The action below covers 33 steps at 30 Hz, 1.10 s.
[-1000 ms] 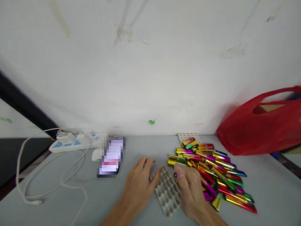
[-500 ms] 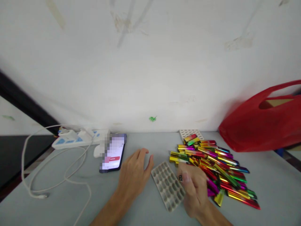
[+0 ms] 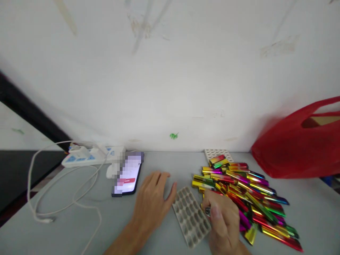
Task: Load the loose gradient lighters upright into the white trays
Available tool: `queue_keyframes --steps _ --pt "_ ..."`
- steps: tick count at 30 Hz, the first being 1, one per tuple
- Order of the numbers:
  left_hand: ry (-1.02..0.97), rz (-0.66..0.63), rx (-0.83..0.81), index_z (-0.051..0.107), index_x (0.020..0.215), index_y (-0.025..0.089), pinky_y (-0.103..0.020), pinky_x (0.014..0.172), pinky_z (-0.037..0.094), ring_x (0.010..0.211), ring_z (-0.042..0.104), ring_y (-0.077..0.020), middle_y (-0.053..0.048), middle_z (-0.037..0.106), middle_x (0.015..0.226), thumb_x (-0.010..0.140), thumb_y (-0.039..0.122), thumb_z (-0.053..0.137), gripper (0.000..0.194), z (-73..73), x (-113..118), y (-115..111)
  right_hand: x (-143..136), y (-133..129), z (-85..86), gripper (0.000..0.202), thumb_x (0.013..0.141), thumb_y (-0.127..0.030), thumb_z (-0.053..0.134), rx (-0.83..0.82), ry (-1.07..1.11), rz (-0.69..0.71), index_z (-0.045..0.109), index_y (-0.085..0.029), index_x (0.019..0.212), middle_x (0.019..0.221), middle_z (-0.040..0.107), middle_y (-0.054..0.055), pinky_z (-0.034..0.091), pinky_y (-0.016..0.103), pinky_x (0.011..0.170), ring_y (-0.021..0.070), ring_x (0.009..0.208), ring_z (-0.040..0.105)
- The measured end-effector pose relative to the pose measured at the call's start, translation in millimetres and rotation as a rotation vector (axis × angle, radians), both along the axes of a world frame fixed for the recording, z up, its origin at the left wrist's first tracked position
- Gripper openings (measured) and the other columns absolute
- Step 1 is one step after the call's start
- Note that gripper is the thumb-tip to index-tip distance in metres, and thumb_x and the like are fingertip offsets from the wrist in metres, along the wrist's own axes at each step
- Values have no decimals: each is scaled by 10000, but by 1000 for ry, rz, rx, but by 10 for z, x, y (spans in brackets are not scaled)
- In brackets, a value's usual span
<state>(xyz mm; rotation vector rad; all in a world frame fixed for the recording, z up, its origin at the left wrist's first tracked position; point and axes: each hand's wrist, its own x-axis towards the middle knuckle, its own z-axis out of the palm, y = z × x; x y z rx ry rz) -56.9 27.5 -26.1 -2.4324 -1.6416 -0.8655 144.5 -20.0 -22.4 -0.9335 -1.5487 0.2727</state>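
Observation:
My left hand (image 3: 152, 198) rests palm down over the table, fingers loosely bent and thumb apart, holding nothing. Its thumb tip is close to the upper left edge of a pale grey tray (image 3: 190, 216) with rows of oval hollows, which lies slanted between my hands. My right hand (image 3: 224, 219) is closed at the tray's right edge. A small thing with a round, metallic-looking end (image 3: 207, 211) pokes out beside its thumb; the fist hides the rest. Just beyond is a heap of shiny, narrow, lighter-like pieces (image 3: 249, 187) in gold, red, green and purple.
A second, white perforated tray (image 3: 212, 153) lies behind the heap against the wall. To the right stands a red bag (image 3: 300, 152). On the left are a phone (image 3: 130, 173), a power strip (image 3: 92, 156) with plugs, and a looped white cable (image 3: 73, 203).
The view has shifted slightly, and most things on the table appear a little lower. My right hand is a bit lower in the picture, still closed. The left hand keeps much the same pose.

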Motion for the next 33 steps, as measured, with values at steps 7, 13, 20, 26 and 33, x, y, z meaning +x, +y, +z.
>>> queue_keyframes --steps 7,13,20,26,33 --pt "37 279 83 313 1669 41 -786 1272 253 1589 411 -507 -353 429 1683 1105 506 535 764 -66 -158 199 -13 16 16 441 1171 -344 365 21 10 45 420 -239 746 618 371 -60 257 317 547 118 506 402" --pt "28 285 75 253 1699 53 -775 1264 320 1559 461 -515 -336 473 1650 1112 588 491 830 -80 -288 308 -1 48 81 435 1158 -350 391 90 -2 66 437 -238 741 603 375 -61 248 322 523 115 479 413" --pt "-138 -78 16 417 1602 163 -544 1183 531 1413 626 -370 -198 631 1511 1146 408 547 534 -88 -237 207 33 18 46 453 1159 -372 407 -40 17 33 437 -235 729 614 380 -57 265 312 557 120 511 426" --pt "-156 -393 -139 646 1334 281 -408 1124 538 1272 680 -265 -62 733 1334 1092 204 616 256 -44 -118 89 -25 -20 162 517 1155 -416 414 -422 65 -42 353 -249 670 624 332 -53 247 333 587 141 559 363" --pt "-103 -435 -376 654 1386 283 -452 1058 572 1213 693 -325 -94 699 1322 907 364 908 548 19 -78 24 -1 29 116 621 1100 -652 491 -600 308 15 415 -250 633 621 380 -34 247 342 599 164 601 374"
